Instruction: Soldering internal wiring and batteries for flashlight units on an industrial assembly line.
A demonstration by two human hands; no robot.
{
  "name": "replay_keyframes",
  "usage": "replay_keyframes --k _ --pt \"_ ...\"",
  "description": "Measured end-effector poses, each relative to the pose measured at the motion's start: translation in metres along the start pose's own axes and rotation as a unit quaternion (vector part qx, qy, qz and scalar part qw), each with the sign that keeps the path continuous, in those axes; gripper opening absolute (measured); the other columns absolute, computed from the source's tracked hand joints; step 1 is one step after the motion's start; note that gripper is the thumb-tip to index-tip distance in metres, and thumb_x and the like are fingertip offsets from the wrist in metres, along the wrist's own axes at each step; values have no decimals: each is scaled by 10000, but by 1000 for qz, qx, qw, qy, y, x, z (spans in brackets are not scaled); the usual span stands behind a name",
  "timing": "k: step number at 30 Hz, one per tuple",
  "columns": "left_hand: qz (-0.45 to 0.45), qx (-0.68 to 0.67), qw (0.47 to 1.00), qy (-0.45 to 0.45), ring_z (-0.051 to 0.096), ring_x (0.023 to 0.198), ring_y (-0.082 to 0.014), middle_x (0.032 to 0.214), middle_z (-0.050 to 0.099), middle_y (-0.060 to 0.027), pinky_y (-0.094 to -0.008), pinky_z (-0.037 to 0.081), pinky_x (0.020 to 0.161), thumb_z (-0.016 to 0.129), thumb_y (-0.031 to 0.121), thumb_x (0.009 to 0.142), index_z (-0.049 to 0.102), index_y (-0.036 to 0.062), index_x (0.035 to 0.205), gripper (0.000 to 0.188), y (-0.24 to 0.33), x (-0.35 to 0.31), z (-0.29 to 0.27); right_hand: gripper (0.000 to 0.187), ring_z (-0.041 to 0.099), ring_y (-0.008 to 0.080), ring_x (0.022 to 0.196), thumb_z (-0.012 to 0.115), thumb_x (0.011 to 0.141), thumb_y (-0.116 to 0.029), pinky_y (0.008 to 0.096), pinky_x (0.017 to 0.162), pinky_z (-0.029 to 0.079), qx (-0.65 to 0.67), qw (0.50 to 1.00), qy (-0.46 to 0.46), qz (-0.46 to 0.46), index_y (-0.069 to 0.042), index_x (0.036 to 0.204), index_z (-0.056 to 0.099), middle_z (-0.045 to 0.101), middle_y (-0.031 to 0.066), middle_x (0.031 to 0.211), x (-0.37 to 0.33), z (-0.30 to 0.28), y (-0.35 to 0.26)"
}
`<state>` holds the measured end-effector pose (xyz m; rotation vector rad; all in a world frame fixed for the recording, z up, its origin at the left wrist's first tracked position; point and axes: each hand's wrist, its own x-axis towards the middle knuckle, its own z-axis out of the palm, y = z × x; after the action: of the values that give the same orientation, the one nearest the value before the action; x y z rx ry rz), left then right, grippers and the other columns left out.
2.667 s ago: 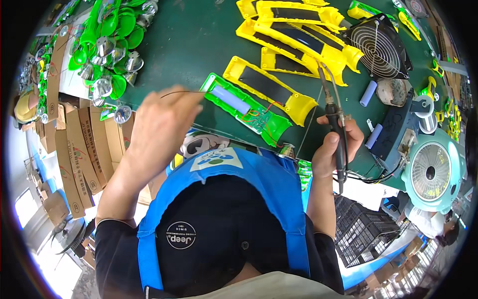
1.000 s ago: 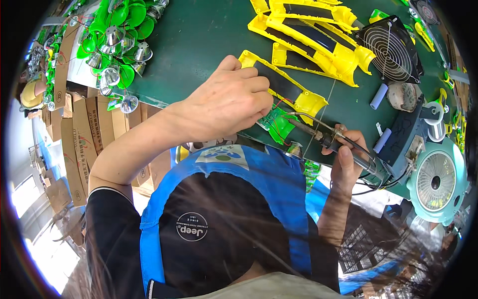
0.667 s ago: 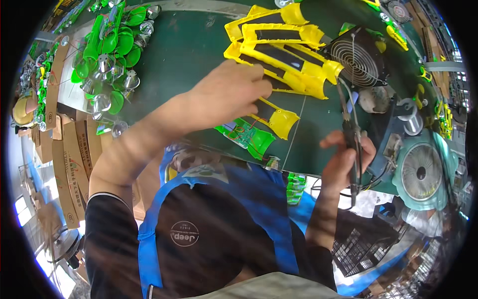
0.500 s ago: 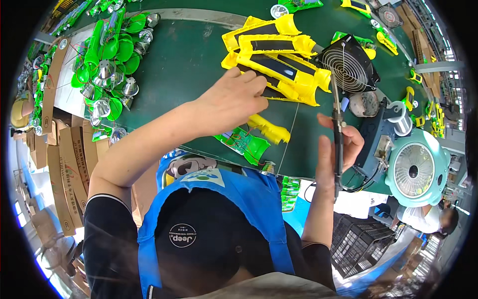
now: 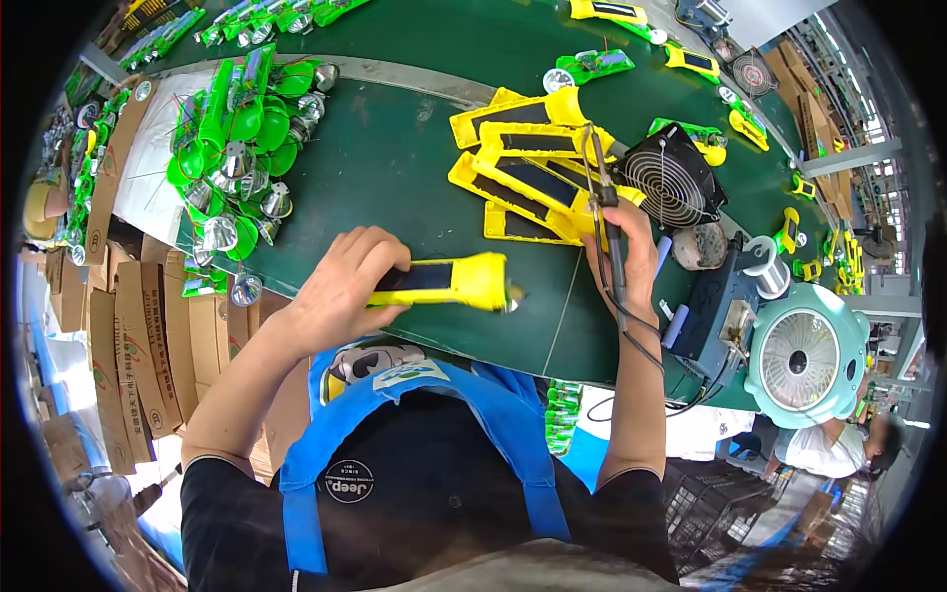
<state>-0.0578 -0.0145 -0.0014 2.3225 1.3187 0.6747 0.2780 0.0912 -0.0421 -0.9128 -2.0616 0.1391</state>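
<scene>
Near the table's front edge, my left hand (image 5: 340, 281) is closed around a yellow flashlight casing (image 5: 478, 280) with a dark panel, lying sideways. A small shiny part pokes out at the casing's right end. The green circuit-board half cannot be made out; the hand and casing cover that spot. My right hand (image 5: 631, 252) grips a soldering iron (image 5: 616, 264) upright, its tip pointing away from me and its cable looping down along my wrist. Just beyond that hand is a pile of yellow casings (image 5: 538, 143) with dark panels.
Green flashlight halves with reflectors (image 5: 237, 158) are heaped at left. A black fan (image 5: 676, 178), a blue soldering station (image 5: 710, 316), a solder spool (image 5: 766, 266) and a mint fan (image 5: 804, 355) stand at right. More flashlight parts (image 5: 592, 67) lie across the far table.
My left hand has come back from the pile toward the front edge and now holds a casing. My right hand has moved away from me with the soldering iron, toward the pile.
</scene>
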Motion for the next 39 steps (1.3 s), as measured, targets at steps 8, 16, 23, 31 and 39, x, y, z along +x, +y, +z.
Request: replay_keyframes --k 8,16,23,31,39 --pt "-10 -50 997 60 551 1000 -323 1094 563 -138 -394 450 870 740 6 632 492 74 997 446 -17 -10 -11 430 627 362 1050 773 700 62 420 884 507 -23 999 36 -21 -113 1025 554 688 143 997 1 -59 -38" --pt "-48 -107 969 217 586 966 -194 1017 580 -100 -319 486 841 768 46 710 419 46 1102 525 -110 177 -27 527 570 317 1088 753 772 -58 446 960 434 337 919 106 174 -116 1171 415 549 204 1125 -92 -64 -64" --pt "-201 262 925 190 587 1055 -323 1068 617 -136 -434 481 874 783 245 729 450 166 1208 589 -138 291 17 481 608 256 982 754 805 -152 361 873 479 307 884 122 331 -69 1153 433 618 208 1095 -114 -44 -69" --pt "41 161 983 84 563 1070 -404 1110 610 -202 -483 460 926 725 468 764 510 202 1293 629 -82 394 72 428 625 317 809 629 883 -500 408 743 479 89 980 114 139 -78 845 565 681 161 904 -84 -40 -70" --pt "-32 139 988 -61 557 1057 -398 1153 515 -226 -475 476 886 643 180 804 496 343 1301 543 -46 384 73 338 613 307 779 703 837 -406 429 750 417 40 996 49 61 -93 900 590 638 97 857 -82 -29 -61"
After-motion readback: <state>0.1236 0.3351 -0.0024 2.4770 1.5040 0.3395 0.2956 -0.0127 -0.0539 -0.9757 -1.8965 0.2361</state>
